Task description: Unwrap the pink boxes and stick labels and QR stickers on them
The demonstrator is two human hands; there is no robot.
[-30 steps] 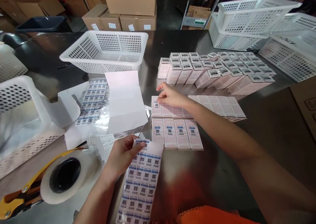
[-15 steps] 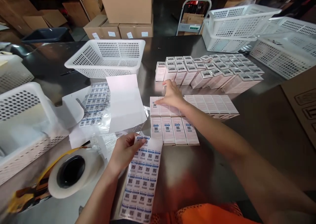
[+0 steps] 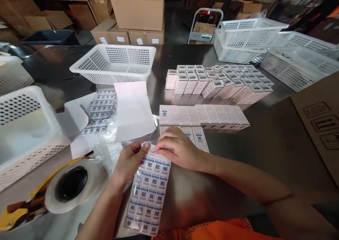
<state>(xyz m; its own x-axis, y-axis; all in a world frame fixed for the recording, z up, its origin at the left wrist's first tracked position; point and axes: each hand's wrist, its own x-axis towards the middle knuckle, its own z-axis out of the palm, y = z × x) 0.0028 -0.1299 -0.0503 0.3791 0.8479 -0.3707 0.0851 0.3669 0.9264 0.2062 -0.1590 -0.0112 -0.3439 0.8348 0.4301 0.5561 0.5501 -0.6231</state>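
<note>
My left hand [image 3: 130, 160] pinches the top edge of a sticker sheet [image 3: 149, 194] printed with blue-headed QR labels. At the sheet's top right corner, my right hand [image 3: 180, 149] has its thumb and fingertips pressed together; whether a label is between them is hidden. Just beyond lie pale pink boxes in two rows. The left box of the back row [image 3: 164, 115] carries a QR label, and its neighbours to the right show plain faces. Labelled boxes of the front row [image 3: 200, 139] are partly covered by my right hand.
More pink boxes [image 3: 182, 83] stand in a block further back. A white basket [image 3: 113, 76], paper sheets [image 3: 134, 109] and another sticker sheet [image 3: 100, 111] are at left. A tape dispenser [image 3: 50, 197] lies front left. Stacked baskets [image 3: 249, 35] and a carton [image 3: 317, 116] flank the right.
My right hand has come back from the left box of the back row to the top of the sticker sheet. That box's label now shows uncovered. My left hand keeps its hold.
</note>
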